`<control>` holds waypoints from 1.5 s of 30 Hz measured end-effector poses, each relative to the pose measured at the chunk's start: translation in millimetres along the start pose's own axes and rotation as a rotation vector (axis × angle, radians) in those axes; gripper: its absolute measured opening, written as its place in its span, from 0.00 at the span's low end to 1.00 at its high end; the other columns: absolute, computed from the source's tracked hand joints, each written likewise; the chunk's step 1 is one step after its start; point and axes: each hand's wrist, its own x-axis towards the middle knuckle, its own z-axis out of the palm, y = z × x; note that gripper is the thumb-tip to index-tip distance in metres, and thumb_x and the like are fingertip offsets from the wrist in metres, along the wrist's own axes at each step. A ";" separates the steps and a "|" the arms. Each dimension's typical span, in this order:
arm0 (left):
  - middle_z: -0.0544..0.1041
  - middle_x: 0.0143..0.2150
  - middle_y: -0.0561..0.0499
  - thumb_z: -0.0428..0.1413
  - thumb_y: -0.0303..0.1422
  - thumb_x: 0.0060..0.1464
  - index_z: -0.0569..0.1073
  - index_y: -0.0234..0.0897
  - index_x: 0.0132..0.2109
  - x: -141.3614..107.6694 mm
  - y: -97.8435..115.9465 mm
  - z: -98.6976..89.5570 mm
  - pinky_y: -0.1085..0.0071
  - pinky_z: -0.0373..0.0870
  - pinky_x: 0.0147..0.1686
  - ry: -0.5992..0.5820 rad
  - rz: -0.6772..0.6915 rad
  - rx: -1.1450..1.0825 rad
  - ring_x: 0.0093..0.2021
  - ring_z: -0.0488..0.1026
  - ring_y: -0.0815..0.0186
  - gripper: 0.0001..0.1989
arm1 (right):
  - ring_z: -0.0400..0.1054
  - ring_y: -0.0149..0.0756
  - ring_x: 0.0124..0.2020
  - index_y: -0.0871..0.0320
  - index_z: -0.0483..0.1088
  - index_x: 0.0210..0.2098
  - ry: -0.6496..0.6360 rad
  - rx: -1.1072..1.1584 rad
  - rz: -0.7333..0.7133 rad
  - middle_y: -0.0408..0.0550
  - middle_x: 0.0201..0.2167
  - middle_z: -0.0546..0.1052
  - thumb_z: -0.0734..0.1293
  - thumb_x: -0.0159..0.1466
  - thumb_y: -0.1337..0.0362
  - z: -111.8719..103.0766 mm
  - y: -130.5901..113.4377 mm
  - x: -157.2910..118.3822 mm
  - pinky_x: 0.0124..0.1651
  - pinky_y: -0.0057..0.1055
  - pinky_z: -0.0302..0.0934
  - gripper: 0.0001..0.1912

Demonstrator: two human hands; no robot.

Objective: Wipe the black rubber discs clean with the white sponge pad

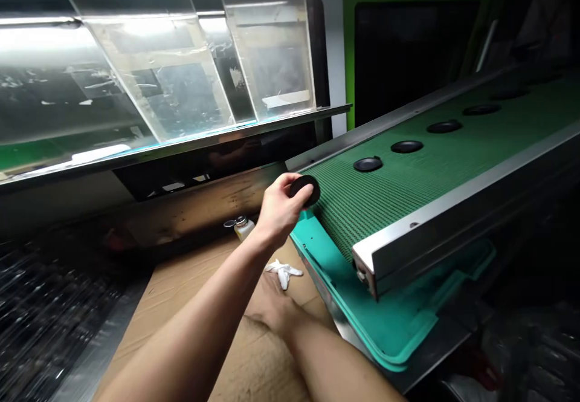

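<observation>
My left hand (pixel 283 205) pinches a round black disc (pixel 306 189) between thumb and fingers, holding it up at the near end of a green conveyor belt (pixel 344 202). Lower down, my right hand (pixel 268 300) is partly covered by my left forearm. Out of its closed fingers sticks a crumpled white cloth (pixel 284 271), just above a cardboard sheet (pixel 181 293). Several more black discs lie in a row along the belt, the closest being a small disc (pixel 368 164) with a tab on its edge.
A teal tray (pixel 385 329) sits beneath the conveyor's end, whose metal side rail (pixel 453 202) juts out. Behind my left hand stands a small bottle (pixel 243 226) with its lid flipped up. Clear panels (pixel 181 87) lean over a lit bench. Dark, blurred, shiny material (pixel 49 317) fills the lower left.
</observation>
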 end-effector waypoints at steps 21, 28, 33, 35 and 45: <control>0.76 0.49 0.37 0.45 0.47 0.62 0.71 0.31 0.49 -175.1 -117.0 -175.7 0.56 0.70 0.51 0.264 -0.541 -0.981 0.50 0.74 0.54 0.24 | 0.73 0.42 0.32 0.49 0.61 0.61 0.129 -0.253 0.084 0.51 0.32 0.78 0.53 0.68 0.47 31.9 -46.1 -15.2 0.37 0.32 0.60 0.26; 0.76 0.50 0.38 0.46 0.36 0.63 0.71 0.30 0.47 -172.7 -127.0 -180.1 0.58 0.70 0.52 0.357 -0.584 -0.996 0.50 0.74 0.57 0.15 | 0.74 0.46 0.32 0.43 0.56 0.64 0.119 -0.410 0.221 0.53 0.31 0.78 0.48 0.69 0.45 42.5 -49.1 -8.4 0.36 0.36 0.61 0.28; 0.77 0.47 0.36 0.48 0.36 0.63 0.70 0.29 0.47 -173.0 -127.5 -183.6 0.60 0.74 0.46 0.352 -0.550 -0.929 0.45 0.77 0.57 0.15 | 0.73 0.45 0.39 0.45 0.62 0.61 0.237 -0.306 0.320 0.52 0.38 0.78 0.47 0.69 0.45 29.8 -28.8 0.2 0.39 0.34 0.60 0.27; 0.77 0.48 0.36 0.49 0.36 0.63 0.69 0.29 0.47 -172.3 -126.6 -186.2 0.61 0.74 0.44 0.447 -0.494 -0.869 0.45 0.77 0.57 0.14 | 0.72 0.44 0.43 0.46 0.66 0.57 0.290 -0.252 0.327 0.51 0.41 0.78 0.49 0.69 0.46 22.2 -18.8 2.4 0.41 0.33 0.59 0.26; 0.75 0.49 0.32 0.43 0.40 0.64 0.67 0.30 0.51 -166.3 -129.0 -198.9 0.61 0.75 0.36 0.608 -0.432 -0.842 0.44 0.77 0.54 0.18 | 0.69 0.41 0.39 0.54 0.74 0.37 0.206 -0.423 0.262 0.51 0.35 0.77 0.54 0.69 0.50 21.9 -20.2 -6.0 0.42 0.34 0.54 0.22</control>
